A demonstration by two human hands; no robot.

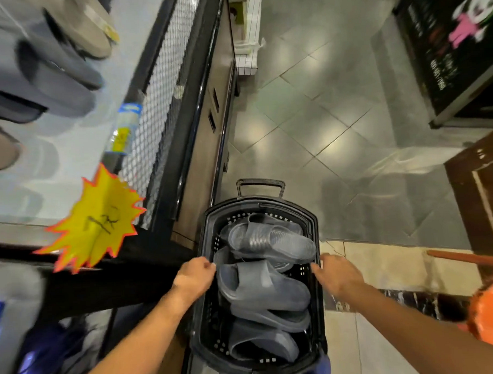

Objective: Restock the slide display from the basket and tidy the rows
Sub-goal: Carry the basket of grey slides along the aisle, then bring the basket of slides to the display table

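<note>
on basket rim, left hand, right hand gripping, slides inside

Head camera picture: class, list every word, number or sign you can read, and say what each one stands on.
No text reads clearly.
Smeared, unreadable: dark handwritten marks on the yellow starburst tag.
Blurred, unreadable: print on the blue and yellow shelf label.
Sideways and blurred, unreadable: white lettering on the black sign board.
No text visible: the basket and the slides.
</note>
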